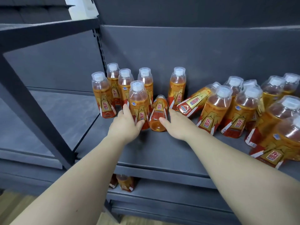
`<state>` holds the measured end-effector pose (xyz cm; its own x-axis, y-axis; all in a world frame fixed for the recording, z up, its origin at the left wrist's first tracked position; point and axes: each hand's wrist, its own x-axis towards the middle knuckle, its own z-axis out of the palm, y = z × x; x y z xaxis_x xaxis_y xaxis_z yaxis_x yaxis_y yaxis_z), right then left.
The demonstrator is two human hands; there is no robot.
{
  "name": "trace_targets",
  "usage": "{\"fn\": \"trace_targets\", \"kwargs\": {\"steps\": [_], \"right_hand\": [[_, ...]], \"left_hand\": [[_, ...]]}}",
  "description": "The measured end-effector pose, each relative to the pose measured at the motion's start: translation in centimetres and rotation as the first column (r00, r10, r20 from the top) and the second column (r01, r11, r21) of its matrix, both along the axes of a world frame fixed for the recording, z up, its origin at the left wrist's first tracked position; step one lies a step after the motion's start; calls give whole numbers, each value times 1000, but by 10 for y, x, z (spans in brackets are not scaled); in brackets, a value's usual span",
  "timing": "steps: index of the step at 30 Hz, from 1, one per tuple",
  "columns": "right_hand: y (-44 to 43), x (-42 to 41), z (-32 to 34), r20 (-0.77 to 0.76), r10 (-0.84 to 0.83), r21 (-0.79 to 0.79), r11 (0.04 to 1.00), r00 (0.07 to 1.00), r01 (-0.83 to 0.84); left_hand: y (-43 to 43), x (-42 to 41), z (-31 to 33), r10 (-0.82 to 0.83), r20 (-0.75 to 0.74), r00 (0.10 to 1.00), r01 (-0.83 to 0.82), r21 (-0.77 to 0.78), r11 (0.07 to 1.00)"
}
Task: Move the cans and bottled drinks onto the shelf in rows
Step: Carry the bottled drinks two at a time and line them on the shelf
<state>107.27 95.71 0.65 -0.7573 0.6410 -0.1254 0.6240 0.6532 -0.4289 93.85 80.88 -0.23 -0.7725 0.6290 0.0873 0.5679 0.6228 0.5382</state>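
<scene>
The fallen bottle (158, 113) lies on the shelf (162, 148), base toward the person, between the two hands. The right hand (176, 123) has a loose, open grip, thumb touching its base; the left hand (125, 125) wraps an upright bottle (138, 103) just beside. Past the left grip a few bottles stand loosely grouped; right of the other, a tipped bottle (194, 101) and a crowded cluster (253, 111) need rows. Much seems left.

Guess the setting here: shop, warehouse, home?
Probably a shop aisle or a mock-up of one. Dark metal shelf with a slotted upright, many identical orange bottles on it, more on the tier below, and both hands arranging them.
</scene>
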Motion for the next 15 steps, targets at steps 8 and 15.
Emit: {"fn": "trace_targets", "kwargs": {"steps": [8,15], "right_hand": [[16,-51,3,-43,-169,-63,984,985,166],[27,-86,0,-27,-302,-117,948,953,297]], "left_hand": [[26,-34,-2,-81,188,979,32,250,968],[36,-47,-9,-170,173,970,107,323,940]]}}
